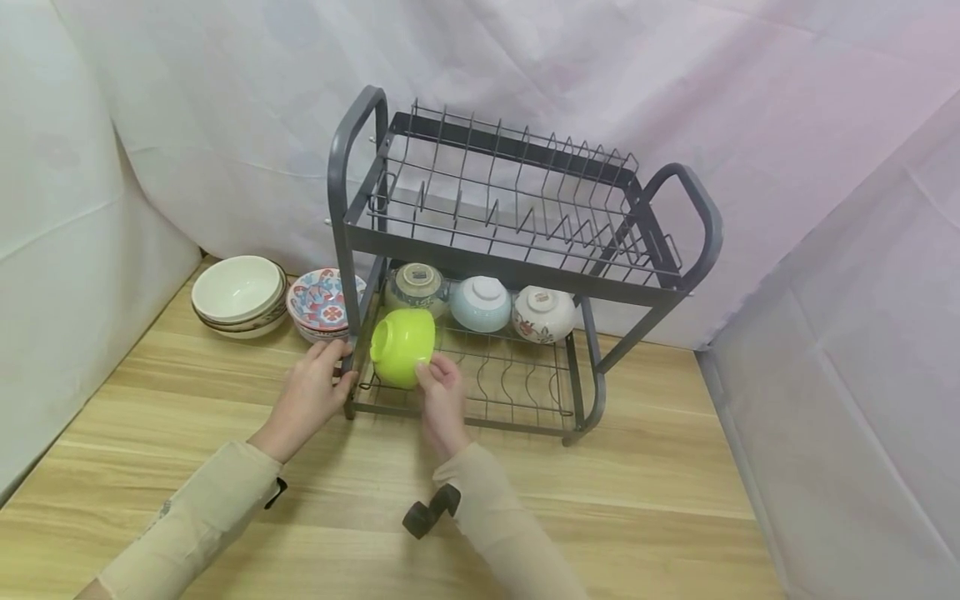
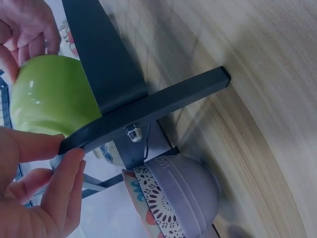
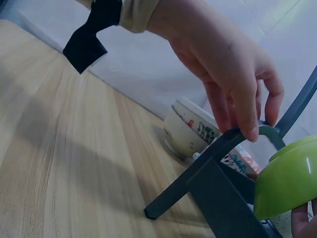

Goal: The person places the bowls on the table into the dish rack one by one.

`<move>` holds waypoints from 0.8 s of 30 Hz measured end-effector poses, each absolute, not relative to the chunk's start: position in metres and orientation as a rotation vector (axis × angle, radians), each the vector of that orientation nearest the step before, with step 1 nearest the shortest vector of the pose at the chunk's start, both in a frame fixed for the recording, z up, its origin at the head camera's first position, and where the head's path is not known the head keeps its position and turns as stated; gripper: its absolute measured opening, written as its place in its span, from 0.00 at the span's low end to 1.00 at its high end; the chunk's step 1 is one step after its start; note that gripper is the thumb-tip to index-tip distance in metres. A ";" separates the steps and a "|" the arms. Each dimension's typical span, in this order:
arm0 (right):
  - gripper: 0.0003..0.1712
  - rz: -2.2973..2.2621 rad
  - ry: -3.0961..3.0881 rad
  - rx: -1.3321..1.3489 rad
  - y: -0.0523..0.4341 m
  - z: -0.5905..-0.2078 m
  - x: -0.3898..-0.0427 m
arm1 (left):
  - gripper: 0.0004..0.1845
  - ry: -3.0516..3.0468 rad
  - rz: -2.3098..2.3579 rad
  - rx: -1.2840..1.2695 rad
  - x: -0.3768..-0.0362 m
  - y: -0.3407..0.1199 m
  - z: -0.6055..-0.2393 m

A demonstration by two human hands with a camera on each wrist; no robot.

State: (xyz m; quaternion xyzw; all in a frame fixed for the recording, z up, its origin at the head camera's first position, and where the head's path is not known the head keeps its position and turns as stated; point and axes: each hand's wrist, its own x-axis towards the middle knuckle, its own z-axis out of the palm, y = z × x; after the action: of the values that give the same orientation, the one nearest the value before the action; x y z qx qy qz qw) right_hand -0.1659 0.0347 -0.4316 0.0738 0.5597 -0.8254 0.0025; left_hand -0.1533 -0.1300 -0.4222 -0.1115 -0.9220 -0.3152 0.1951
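Note:
My right hand (image 1: 444, 400) pinches the rim of a lime-green bowl (image 1: 402, 346), which is tilted on its side at the left of the lower shelf (image 1: 510, 392). Whether the bowl touches the wires cannot be told. With thumb and fingers, my left hand (image 1: 306, 402) grips the left front post of the dark metal dish rack (image 2: 163, 101). Behind the green bowl, three bowls lie upside down along the shelf's back: a grey-green patterned one (image 1: 417, 283), a pale blue one (image 1: 481, 307) and a white flowered one (image 1: 542, 315).
Left of the rack stand a stack of white bowls (image 1: 238, 290) and a stack of patterned bowls (image 1: 324, 302). The rack's upper tier (image 1: 517, 258) of upright wires overhangs the lower shelf. White cloth (image 1: 225, 108) hangs behind and at both sides of the wooden table (image 1: 660, 483).

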 end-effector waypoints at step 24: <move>0.11 -2.203 2.410 0.028 0.018 -0.448 -0.165 | 0.15 -2.619 -0.885 -0.303 -0.156 -0.130 -0.422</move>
State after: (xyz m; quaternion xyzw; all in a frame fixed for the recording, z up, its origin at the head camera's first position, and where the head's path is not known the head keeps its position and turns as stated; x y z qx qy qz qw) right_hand -0.1651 0.0183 -0.4480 0.0086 0.7366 -0.6734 -0.0620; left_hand -0.1562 -0.1302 -0.4220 -0.1073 -0.9265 -0.3131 0.1793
